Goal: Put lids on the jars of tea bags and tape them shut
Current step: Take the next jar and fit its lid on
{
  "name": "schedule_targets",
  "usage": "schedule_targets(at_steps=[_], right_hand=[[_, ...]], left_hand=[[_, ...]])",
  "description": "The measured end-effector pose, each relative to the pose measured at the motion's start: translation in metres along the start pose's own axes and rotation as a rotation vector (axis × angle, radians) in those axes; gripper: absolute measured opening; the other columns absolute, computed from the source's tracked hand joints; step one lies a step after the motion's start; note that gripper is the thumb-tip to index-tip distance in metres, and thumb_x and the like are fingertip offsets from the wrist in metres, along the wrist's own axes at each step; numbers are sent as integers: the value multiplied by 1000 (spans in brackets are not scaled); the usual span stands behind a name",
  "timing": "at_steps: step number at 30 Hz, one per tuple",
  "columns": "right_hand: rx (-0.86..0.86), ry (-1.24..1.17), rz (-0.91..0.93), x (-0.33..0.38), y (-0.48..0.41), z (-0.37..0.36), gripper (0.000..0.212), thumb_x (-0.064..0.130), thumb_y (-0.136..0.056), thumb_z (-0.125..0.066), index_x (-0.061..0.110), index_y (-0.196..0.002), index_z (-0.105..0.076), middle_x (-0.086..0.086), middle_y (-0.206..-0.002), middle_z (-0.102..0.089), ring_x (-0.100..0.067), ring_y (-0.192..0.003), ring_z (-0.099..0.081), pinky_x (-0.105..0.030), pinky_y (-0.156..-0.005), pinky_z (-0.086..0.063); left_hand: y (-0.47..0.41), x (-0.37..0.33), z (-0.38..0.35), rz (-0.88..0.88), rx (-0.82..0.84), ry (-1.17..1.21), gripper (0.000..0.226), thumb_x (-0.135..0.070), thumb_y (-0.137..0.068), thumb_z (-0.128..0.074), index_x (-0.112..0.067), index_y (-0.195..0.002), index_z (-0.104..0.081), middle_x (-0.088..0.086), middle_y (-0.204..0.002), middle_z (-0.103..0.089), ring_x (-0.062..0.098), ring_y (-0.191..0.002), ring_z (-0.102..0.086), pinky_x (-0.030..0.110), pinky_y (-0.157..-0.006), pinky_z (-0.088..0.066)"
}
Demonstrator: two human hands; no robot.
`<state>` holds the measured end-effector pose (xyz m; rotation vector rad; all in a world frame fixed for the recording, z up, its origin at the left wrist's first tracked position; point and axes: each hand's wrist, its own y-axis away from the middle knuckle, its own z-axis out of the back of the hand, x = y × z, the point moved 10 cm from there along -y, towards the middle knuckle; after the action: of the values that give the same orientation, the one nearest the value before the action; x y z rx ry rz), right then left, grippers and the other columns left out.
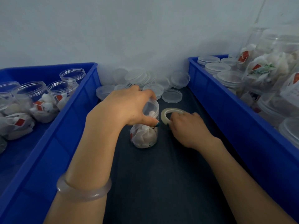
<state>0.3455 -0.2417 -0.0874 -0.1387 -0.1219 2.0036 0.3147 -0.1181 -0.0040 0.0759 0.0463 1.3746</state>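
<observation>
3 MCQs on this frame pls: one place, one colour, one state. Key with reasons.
1. Where does the jar under the left hand stand?
A. on the dark surface between the left bin and the right bin
B. on a pile of lids
C. on a shelf
2. What colour are the bins?
A. green
B. blue
C. grey
3. What is the right hand doing?
A. lying flat, empty
B. lifting a lid
C. holding the tape roll
Key: 1 A, its base rests on the surface between them. 2 B, both walls are blue. 3 C, its fingers curl round the roll.
</observation>
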Motion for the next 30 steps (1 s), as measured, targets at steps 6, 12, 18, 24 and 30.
schedule_targets(at_steps=[6,12,18,24,30], right_hand=[[-184,-406,-98,-6,-1,18,28,43,-107,-31,20,-99,-45,4,-73,-57,-16,-62,-54,-36,-53,-35],[-560,-562,29,8,21,62,24,26,-103,-38,14,-116,-53,6,-73,-54,-16,-60,-51,-33,-54,-34],[-606,-647,105,16,24,67,40,18,-98,-37,1,-132,-50,9,-93,-48,-1,-76,-37,-25,-69,-30],[-639,-716,93,12,26,66,45,10,-98,-45,-3,-141,-42,-14,-112,-60,-19,-92,-54,-38,-76,-47],[-682,-766,132,14,29,72,42,6,-99,-50,0,-140,-42,3,-106,-55,-20,-93,-58,-45,-80,-53]], left_hand=[[-2,-2,-3,-25,5,105,89,-67,-79,-68,-40,-153,-27,4,-149,-37,23,-135,-40,35,-99,-42],[0,-26,20,-184,-190,172,79,-46,-95,-62,-29,-160,-20,-4,-161,-31,16,-146,-31,37,-118,-31],[8,-35,51,-195,-440,174,54,-30,-98,-61,-23,-150,-46,-5,-152,-48,16,-137,-45,36,-110,-39],[23,-34,74,-156,-649,159,37,-34,-93,-70,-30,-129,-66,-12,-122,-67,13,-111,-63,40,-85,-53],[32,-36,81,-244,-704,317,5,-27,-92,-71,-25,-97,-70,-11,-92,-68,10,-88,-65,40,-74,-55]])
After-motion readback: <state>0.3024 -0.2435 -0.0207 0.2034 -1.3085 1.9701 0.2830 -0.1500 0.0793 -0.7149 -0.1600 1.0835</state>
